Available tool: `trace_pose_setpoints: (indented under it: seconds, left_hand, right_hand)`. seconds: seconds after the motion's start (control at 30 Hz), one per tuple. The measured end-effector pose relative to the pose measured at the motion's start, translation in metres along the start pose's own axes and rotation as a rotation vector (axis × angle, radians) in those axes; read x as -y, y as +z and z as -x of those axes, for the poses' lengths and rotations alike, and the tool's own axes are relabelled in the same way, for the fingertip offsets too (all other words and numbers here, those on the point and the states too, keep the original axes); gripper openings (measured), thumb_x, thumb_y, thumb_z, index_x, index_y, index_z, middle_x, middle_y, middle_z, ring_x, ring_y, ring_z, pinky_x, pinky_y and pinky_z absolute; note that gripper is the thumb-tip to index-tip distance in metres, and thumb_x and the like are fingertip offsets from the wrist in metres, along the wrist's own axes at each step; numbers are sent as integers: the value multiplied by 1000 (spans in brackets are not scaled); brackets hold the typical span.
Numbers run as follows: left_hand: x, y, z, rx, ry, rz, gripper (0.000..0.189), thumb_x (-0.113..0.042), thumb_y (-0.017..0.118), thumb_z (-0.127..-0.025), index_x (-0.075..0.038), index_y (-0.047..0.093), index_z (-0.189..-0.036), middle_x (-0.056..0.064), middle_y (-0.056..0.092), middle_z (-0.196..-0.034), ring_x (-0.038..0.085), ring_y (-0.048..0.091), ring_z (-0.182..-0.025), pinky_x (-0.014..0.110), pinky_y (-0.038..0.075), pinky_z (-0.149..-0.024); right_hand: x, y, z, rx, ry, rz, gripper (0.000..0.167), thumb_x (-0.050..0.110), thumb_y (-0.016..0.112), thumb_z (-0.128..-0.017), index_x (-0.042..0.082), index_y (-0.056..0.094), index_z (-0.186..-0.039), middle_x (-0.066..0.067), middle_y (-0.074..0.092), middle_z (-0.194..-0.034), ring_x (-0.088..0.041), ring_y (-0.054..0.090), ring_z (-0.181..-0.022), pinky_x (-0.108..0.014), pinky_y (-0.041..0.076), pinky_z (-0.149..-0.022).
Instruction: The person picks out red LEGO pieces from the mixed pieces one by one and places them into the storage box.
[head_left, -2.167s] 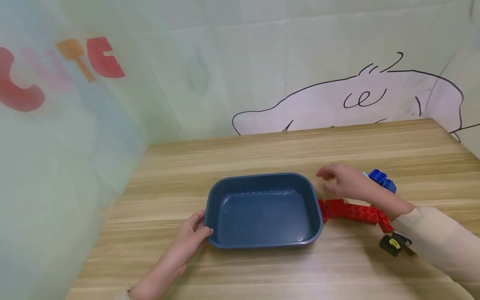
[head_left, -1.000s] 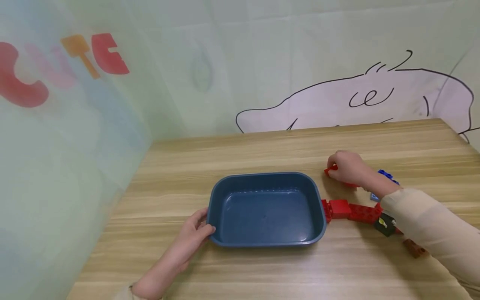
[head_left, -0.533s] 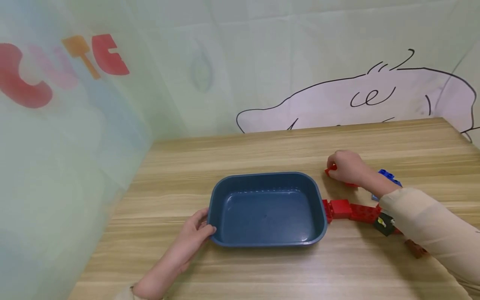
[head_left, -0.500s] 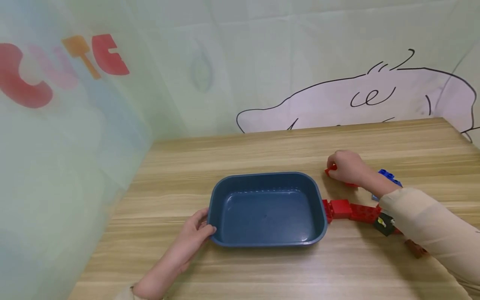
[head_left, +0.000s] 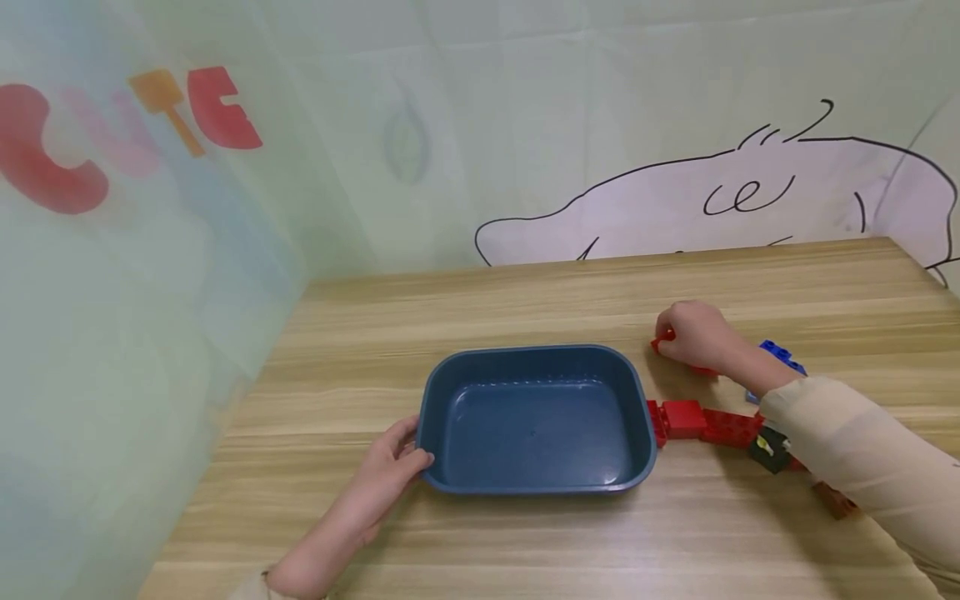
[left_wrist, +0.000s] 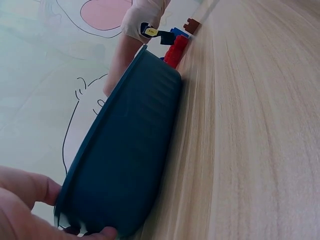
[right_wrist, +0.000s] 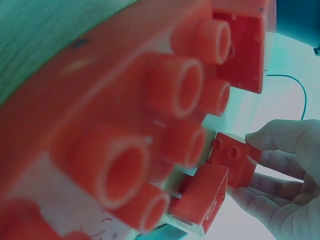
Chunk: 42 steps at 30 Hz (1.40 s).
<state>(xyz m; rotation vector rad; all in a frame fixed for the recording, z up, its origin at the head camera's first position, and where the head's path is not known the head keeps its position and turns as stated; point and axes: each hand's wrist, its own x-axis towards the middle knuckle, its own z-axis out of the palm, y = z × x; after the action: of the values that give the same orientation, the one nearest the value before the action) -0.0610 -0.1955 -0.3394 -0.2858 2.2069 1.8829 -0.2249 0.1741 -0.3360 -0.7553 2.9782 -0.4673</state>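
Observation:
My left hand [head_left: 386, 467] grips the left end of a blue plastic bin [head_left: 536, 489], thumb over the rim. The bin's outer wall [left_wrist: 125, 135] fills the left wrist view. Beyond the bin's right end, my right hand [head_left: 693, 333] pinches a small red toy brick [head_left: 662, 343] on the table. In the right wrist view, thumb and fingers of the right hand [right_wrist: 290, 175] hold this studded brick [right_wrist: 232, 155] against or close beside another red brick [right_wrist: 205, 192]; whether they are joined I cannot tell.
A row of red bricks [head_left: 682, 419] runs right from the bin, partly under the right sleeve [head_left: 847, 442]. Blue bricks [head_left: 780, 354] lie behind the forearm and a brown brick [head_left: 834, 500] in front. A dark device [head_left: 770, 447] sits at the right wrist. A printed cloth [head_left: 450, 150] stands behind.
Two seconds ago the right hand hovered over the table with nothing visible in it. It moved back and right and took hold of a red brick; since then it hardly moves. The left hand stays.

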Motion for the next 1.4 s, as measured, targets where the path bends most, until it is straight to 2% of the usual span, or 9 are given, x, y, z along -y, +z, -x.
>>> trace_pose_setpoints:
  seconds: [0.6,0.83,1.07,1.4]
  left_hand:
    - [2,-1,1,13,11,2,57,4,45,-84,14,27,-137,30,42,-132,34,48,-118,44,46,-94]
    - [1,-1,2,15,12,3,57,4,45,-83,13,28,-137,29,43,-131,34,48,-118,44,46,-94]
    - [1,-1,1,15,11,-1,56,4,45,-84,13,28,-136,29,43,-132,35,48,-118,45,45,-95]
    - [1,-1,1,19,14,7,57,4,45,-83,14,28,-136,29,43,-131,34,49,-117,45,45,-94]
  right_hand:
    - [8,-15,-4,13,16,-16,15,3,73,-72,-3,70,-85,-14,66,-79,-24,55,-69,-33,53,-60]
    - [13,-24,-9,-11,-25,19,11,2,73,-71,-3,70,-81,-12,66,-74,-23,54,-65,-34,52,-58]
    - [22,-35,-16,-14,-39,45,13,4,74,-71,-2,70,-81,-12,66,-75,-24,56,-68,-36,53,-62]
    - [39,-46,-24,-57,-105,86,7,3,70,-72,-2,69,-77,-13,66,-74,-24,55,-62,-36,52,-58]
